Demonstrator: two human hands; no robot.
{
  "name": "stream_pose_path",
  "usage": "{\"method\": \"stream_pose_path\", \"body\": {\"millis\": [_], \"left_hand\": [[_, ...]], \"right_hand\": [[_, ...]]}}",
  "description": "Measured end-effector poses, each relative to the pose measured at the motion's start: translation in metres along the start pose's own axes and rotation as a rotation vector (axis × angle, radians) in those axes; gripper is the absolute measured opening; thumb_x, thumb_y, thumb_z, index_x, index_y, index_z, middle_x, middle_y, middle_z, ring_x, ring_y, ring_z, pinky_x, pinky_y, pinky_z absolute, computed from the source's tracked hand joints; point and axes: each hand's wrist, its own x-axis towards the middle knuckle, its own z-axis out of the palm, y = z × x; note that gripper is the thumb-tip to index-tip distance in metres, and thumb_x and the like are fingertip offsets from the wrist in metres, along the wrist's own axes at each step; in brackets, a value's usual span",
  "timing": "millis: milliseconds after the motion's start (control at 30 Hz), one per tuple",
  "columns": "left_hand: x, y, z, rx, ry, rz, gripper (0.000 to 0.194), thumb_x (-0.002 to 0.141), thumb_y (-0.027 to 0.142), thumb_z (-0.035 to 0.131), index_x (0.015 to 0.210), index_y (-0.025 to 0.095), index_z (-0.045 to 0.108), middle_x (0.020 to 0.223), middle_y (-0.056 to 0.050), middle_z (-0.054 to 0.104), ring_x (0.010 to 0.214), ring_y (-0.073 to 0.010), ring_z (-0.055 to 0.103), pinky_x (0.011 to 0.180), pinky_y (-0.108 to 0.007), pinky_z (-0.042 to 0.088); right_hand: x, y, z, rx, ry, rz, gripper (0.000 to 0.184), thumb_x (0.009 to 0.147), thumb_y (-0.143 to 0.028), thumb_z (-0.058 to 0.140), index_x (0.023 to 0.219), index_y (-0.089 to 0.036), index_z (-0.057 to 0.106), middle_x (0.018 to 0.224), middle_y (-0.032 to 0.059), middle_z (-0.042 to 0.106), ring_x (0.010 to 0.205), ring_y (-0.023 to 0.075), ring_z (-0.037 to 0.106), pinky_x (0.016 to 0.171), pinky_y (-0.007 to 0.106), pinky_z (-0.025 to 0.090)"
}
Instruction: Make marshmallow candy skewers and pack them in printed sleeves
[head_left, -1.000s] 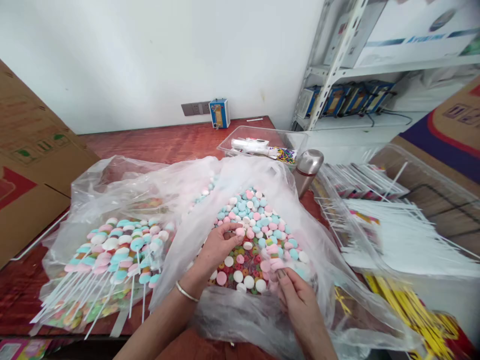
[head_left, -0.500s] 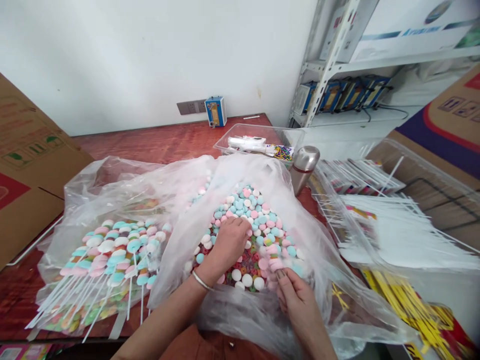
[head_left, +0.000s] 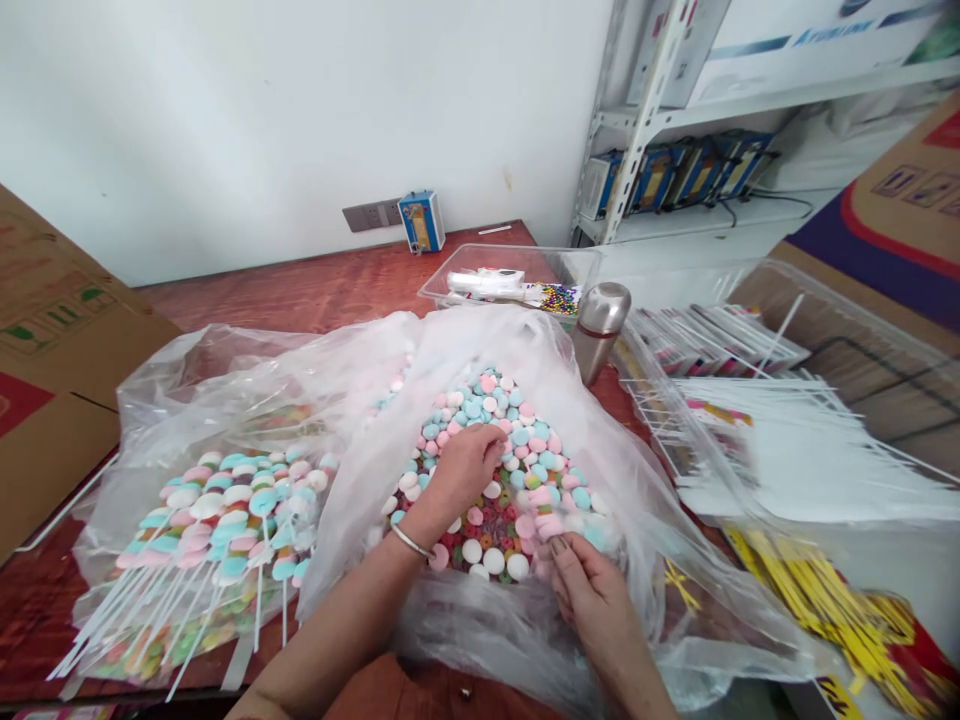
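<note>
My right hand (head_left: 589,580) pinches the lower end of a candy skewer (head_left: 544,508), threaded with pink marshmallows and gummy rings; its tip leans up and away over the candy pile. My left hand (head_left: 469,465), wearing a bangle, is over loose round marshmallows (head_left: 480,405) in pink, white and blue. Its fingers are bent together, and what they hold is hidden behind the hand. Red and green gummy rings (head_left: 499,525) lie in front of it among white marshmallows. All this candy sits in a wide-open clear plastic bag (head_left: 480,600).
Finished-looking marshmallow skewers (head_left: 217,510) lie on another plastic bag at the left. A steel flask (head_left: 600,325) stands behind, beside a clear tray (head_left: 442,285). On the right, a clear bin (head_left: 739,500) holds white sticks (head_left: 795,430); yellow ties (head_left: 832,600) lie nearer. Cardboard boxes flank both sides.
My left hand, earlier pinching a pink marshmallow near the skewer, has moved up over the loose marshmallows with fingers turned down. My right hand keeps hold of the skewer. The view has shifted slightly.
</note>
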Motion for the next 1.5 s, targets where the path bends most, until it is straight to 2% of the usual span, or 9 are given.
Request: {"method": "stream_pose_path", "body": {"millis": [200, 400, 533, 700, 833, 933, 1100, 1267, 1500], "left_hand": [[-0.004, -0.003, 0.006, 0.115, -0.065, 0.163, 0.030, 0.084, 0.004, 0.046, 0.104, 0.018, 0.062, 0.107, -0.009, 0.062, 0.101, -0.0202, 0.058, 0.087, -0.032, 0.048], [-0.007, 0.001, 0.009, 0.231, -0.067, 0.146, 0.032, 0.081, 0.003, 0.049, 0.105, 0.019, 0.062, 0.100, -0.008, 0.063, 0.094, -0.0226, 0.058, 0.080, -0.035, 0.049], [-0.006, 0.002, 0.011, -0.112, 0.051, -0.029, 0.023, 0.079, 0.010, 0.054, 0.098, 0.018, 0.065, 0.088, -0.005, 0.065, 0.078, -0.0175, 0.061, 0.072, -0.031, 0.049], [-0.010, 0.008, 0.004, -0.767, -0.002, -0.402, 0.022, 0.077, 0.026, 0.065, 0.095, 0.015, 0.066, 0.072, -0.001, 0.067, 0.065, -0.0139, 0.063, 0.062, -0.025, 0.049], [-0.014, 0.010, 0.000, -0.959, 0.012, -0.438, 0.027, 0.070, 0.027, 0.073, 0.093, 0.014, 0.067, 0.072, -0.001, 0.068, 0.066, -0.0134, 0.064, 0.065, -0.025, 0.050], [-0.015, 0.010, 0.001, -0.962, 0.013, -0.431, 0.026, 0.070, 0.025, 0.073, 0.093, 0.014, 0.067, 0.073, -0.001, 0.068, 0.067, -0.0132, 0.065, 0.065, -0.024, 0.050], [-0.017, 0.011, 0.003, -0.972, 0.010, -0.403, 0.024, 0.072, 0.023, 0.069, 0.094, 0.015, 0.065, 0.076, -0.001, 0.068, 0.068, -0.0125, 0.064, 0.063, -0.023, 0.050], [-0.019, 0.018, 0.003, -0.904, 0.007, -0.389, 0.020, 0.073, 0.021, 0.064, 0.093, 0.015, 0.066, 0.074, 0.000, 0.068, 0.063, -0.0109, 0.060, 0.058, -0.020, 0.046], [-0.023, 0.017, 0.009, -0.788, 0.052, -0.240, 0.023, 0.077, 0.020, 0.060, 0.097, 0.017, 0.069, 0.083, -0.002, 0.070, 0.070, -0.0133, 0.062, 0.062, -0.022, 0.048]], "right_hand": [[0.001, 0.006, 0.000, 0.003, 0.002, -0.002, 0.040, 0.086, -0.058, 0.050, 0.070, -0.022, 0.053, 0.049, -0.0086, 0.032, 0.044, 0.0094, 0.028, 0.041, 0.021, 0.023], [-0.001, -0.002, 0.000, -0.022, -0.012, -0.001, 0.039, 0.088, -0.057, 0.048, 0.072, -0.022, 0.054, 0.050, -0.0086, 0.032, 0.044, 0.0094, 0.027, 0.041, 0.021, 0.023], [-0.005, -0.014, 0.000, -0.071, -0.018, -0.040, 0.037, 0.089, -0.053, 0.048, 0.074, -0.021, 0.056, 0.053, -0.0071, 0.035, 0.047, 0.0103, 0.029, 0.043, 0.021, 0.024], [-0.007, -0.030, 0.001, -0.145, -0.010, -0.086, 0.036, 0.090, -0.050, 0.047, 0.071, -0.020, 0.056, 0.059, -0.0033, 0.044, 0.054, 0.0128, 0.037, 0.048, 0.022, 0.027], [-0.006, -0.035, 0.002, -0.161, -0.053, -0.077, 0.033, 0.088, -0.048, 0.050, 0.069, -0.020, 0.055, 0.067, -0.0001, 0.055, 0.065, 0.0163, 0.049, 0.058, 0.024, 0.037], [-0.007, -0.034, 0.004, -0.128, -0.046, -0.059, 0.032, 0.087, -0.047, 0.052, 0.069, -0.021, 0.055, 0.060, -0.0025, 0.050, 0.058, 0.0142, 0.045, 0.053, 0.023, 0.035], [-0.011, -0.030, 0.014, 0.030, -0.039, 0.059, 0.033, 0.089, -0.051, 0.048, 0.074, -0.022, 0.053, 0.046, -0.0105, 0.029, 0.039, 0.0080, 0.018, 0.039, 0.022, 0.017], [-0.012, -0.025, 0.023, 0.120, -0.028, 0.108, 0.034, 0.089, -0.055, 0.048, 0.080, -0.022, 0.051, 0.045, -0.0122, 0.030, 0.037, 0.0060, 0.013, 0.035, 0.020, 0.013], [-0.011, -0.032, 0.032, 0.237, -0.035, 0.160, 0.032, 0.088, -0.053, 0.050, 0.083, -0.022, 0.048, 0.042, -0.0140, 0.030, 0.034, 0.0046, 0.011, 0.031, 0.018, 0.014]]}}
